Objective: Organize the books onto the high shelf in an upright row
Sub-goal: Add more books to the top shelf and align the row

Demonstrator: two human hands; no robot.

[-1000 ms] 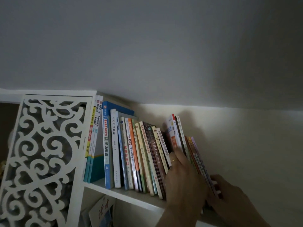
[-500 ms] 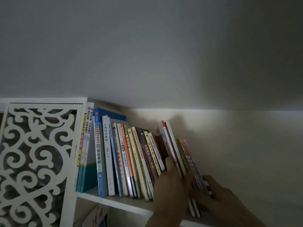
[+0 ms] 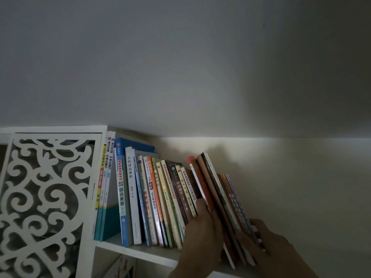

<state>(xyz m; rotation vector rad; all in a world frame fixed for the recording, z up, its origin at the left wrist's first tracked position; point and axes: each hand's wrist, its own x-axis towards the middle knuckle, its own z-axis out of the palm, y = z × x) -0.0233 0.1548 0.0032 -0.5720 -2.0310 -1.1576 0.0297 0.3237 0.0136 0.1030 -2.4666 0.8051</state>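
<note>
Two hands are at the right end of the book row on the high shelf (image 3: 140, 252). The left hand (image 3: 202, 233) has its thumb raised against the left face of a leaning batch of thin books (image 3: 212, 193) and its fingers curled round the batch's front edges, gripping it. The right hand (image 3: 269, 245) lies on the far side of the same batch, fingers curled against the outermost covers near their lower ends; the fingertips are hidden behind the books, but the hand holds the batch from the right. The batch tilts with its tops toward the left, its lower ends reaching out past the shelf's front edge. To its left stands the main row of books (image 3: 152, 197), spines outward, tallest at the left end and leaning slightly rightward toward the hands. A gap shows between the row's last spine and the batch's upper part. A white fretwork panel (image 3: 44, 197) adjoins the shelf's left end. Below the shelf, part of another book (image 3: 120, 269) is visible. The lighting is dim.
</note>
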